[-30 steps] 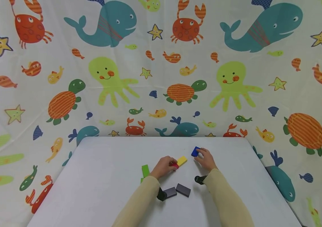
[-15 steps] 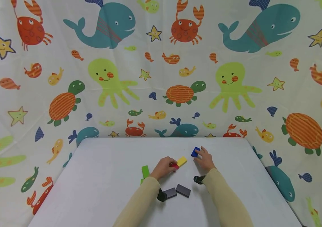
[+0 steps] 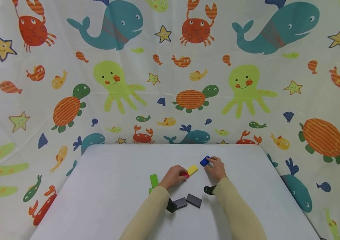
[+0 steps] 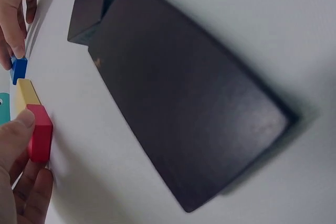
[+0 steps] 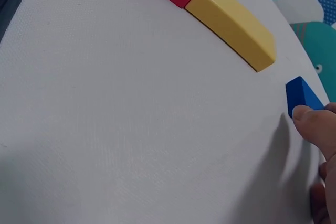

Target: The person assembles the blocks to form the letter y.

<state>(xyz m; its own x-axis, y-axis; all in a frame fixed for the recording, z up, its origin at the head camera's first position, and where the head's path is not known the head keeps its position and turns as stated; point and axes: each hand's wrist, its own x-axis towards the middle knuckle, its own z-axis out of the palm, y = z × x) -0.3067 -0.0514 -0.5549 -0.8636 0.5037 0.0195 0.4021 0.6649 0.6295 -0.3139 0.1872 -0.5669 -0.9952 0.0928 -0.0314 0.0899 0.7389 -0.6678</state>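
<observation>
Left hand [image 3: 172,176] pinching small red wooden block [image 4: 40,134] end-to-end against yellow block [image 5: 231,24] mid-table, right hand [image 3: 216,169] gripping small blue wooden block [image 3: 204,161] just beyond; judged light, rigid, smooth, best pinched across long flat sides.

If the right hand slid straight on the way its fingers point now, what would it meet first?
The right hand already touches the blue block with its fingertips, so that block comes first. Past it lies bare table towards the far edge and the printed backdrop, though depth is hard to judge.
</observation>
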